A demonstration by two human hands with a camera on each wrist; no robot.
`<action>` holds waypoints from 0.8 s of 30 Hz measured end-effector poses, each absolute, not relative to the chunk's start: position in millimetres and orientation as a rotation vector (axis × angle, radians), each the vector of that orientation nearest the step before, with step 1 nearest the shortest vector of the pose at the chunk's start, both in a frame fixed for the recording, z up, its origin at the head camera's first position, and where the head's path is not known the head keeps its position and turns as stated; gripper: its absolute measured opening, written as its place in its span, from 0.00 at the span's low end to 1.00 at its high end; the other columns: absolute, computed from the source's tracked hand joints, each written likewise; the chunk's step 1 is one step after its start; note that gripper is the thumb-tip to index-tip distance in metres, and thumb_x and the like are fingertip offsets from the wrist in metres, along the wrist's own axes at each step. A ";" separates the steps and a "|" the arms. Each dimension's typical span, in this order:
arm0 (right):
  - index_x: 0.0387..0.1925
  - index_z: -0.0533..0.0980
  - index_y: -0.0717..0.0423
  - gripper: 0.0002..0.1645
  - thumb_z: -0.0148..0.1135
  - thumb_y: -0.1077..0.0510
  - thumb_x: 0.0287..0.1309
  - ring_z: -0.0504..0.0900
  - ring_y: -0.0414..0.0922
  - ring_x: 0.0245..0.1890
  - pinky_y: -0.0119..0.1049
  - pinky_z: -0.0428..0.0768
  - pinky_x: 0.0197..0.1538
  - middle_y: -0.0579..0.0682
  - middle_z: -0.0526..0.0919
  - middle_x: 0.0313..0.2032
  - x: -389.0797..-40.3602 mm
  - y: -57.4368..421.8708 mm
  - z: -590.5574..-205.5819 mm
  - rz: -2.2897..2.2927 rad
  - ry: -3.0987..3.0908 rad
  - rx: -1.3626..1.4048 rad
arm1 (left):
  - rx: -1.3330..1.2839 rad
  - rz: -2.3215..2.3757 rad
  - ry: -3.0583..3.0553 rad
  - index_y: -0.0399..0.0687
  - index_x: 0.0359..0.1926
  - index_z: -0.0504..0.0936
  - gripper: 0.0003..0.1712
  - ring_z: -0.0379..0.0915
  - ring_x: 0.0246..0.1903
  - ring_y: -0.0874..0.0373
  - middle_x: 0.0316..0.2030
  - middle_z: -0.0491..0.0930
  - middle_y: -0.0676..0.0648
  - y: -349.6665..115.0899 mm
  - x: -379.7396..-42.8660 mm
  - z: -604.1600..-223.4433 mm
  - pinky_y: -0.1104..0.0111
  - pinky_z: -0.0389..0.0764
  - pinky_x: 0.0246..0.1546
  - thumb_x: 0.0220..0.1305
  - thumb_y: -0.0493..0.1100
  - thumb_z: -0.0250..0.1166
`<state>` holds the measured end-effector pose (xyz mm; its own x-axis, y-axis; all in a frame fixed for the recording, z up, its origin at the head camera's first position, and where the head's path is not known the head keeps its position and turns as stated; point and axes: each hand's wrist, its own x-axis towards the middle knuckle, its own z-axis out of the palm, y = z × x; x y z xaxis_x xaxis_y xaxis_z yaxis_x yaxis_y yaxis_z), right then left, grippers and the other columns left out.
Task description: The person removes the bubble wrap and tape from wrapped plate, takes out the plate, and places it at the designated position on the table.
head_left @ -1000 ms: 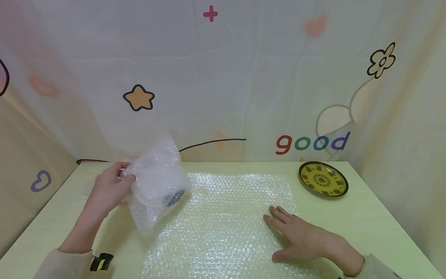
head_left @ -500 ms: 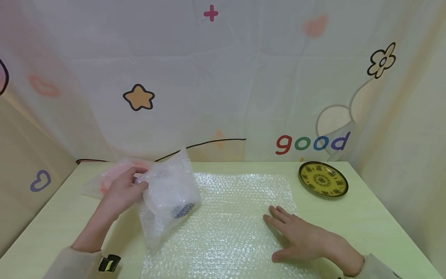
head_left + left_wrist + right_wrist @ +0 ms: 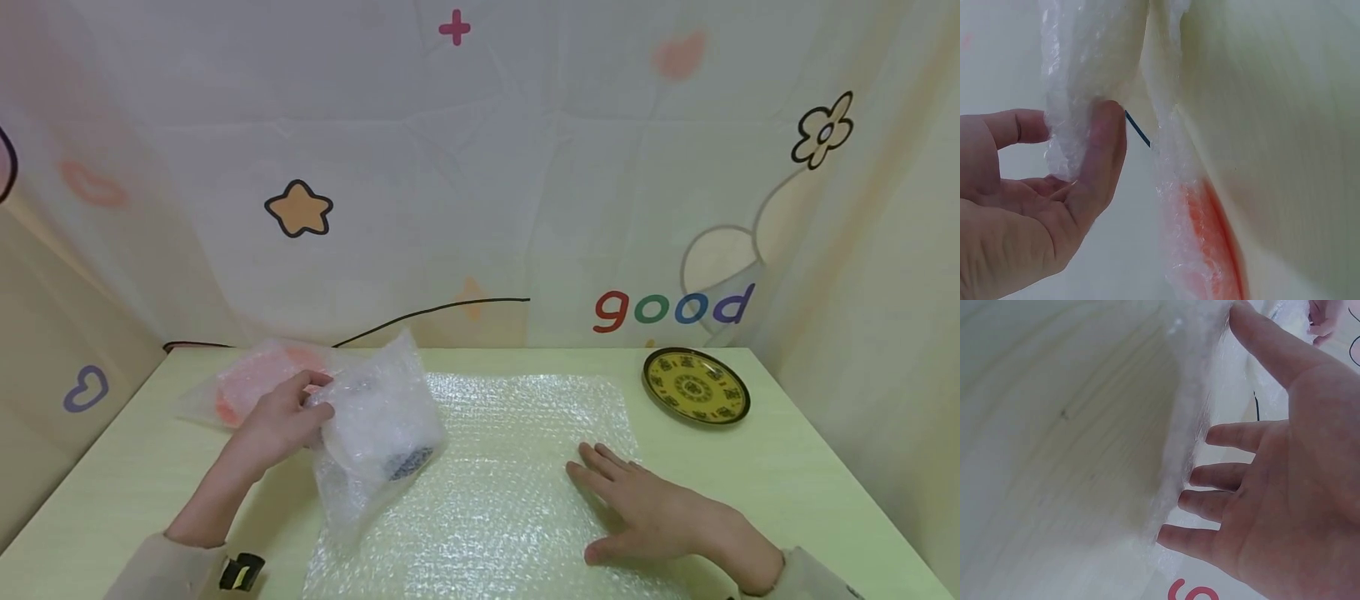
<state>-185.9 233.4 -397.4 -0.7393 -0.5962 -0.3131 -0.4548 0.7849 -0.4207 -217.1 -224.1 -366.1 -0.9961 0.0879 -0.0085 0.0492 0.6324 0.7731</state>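
Note:
Fingers and thumb of my left hand (image 3: 277,421) pinch the left edge of a bubble-wrap packet (image 3: 378,412), tilted over the left part of the sheet. Inside it show something pale and rounded and a dark patterned patch. The left wrist view has the wrap (image 3: 1094,56) between the thumb and fingers. A large bubble-wrap sheet (image 3: 495,475) lies flat on the table. My right hand (image 3: 648,508), fingers spread, rests on the sheet's right side; in the right wrist view the fingertips touch the wrap (image 3: 1194,394) along its edge.
Behind my left hand lies a second bubble-wrapped packet (image 3: 251,383) with something pink-red inside. A yellow plate (image 3: 696,386) with a dark rim and dark pattern sits at the back right of the table (image 3: 780,483). A printed curtain (image 3: 480,183) hangs along the back edge.
My left hand has carried the packet right and slightly down toward me, over the sheet, uncovering the pink-red packet behind. The right hand stays in place.

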 end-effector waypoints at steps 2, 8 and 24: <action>0.79 0.58 0.56 0.61 0.72 0.31 0.55 0.44 0.63 0.79 0.67 0.55 0.71 0.61 0.47 0.80 -186.4 233.4 -397.3 -0.445 2.537 -0.787 | 0.150 1.299 2.796 0.34 0.64 0.70 0.24 0.79 0.34 0.53 0.45 0.81 0.38 -224.5 -216.3 -366.1 0.62 0.80 0.34 0.71 0.40 0.55; 0.79 0.58 0.57 0.60 0.73 0.33 0.55 0.44 0.64 0.78 0.68 0.55 0.70 0.62 0.47 0.80 -187.2 232.9 -396.8 -0.449 2.532 -0.786 | 0.234 1.217 2.798 0.31 0.65 0.69 0.28 0.80 0.38 0.50 0.49 0.79 0.35 -223.4 -213.0 -366.1 0.58 0.81 0.39 0.71 0.43 0.61; 0.79 0.58 0.57 0.61 0.72 0.32 0.55 0.44 0.64 0.78 0.68 0.54 0.71 0.62 0.47 0.80 -187.5 233.4 -398.7 -0.446 2.539 -0.795 | 0.366 1.102 2.796 0.23 0.62 0.74 0.31 0.81 0.47 0.44 0.48 0.83 0.37 -207.5 -209.5 -372.3 0.52 0.83 0.45 0.70 0.46 0.65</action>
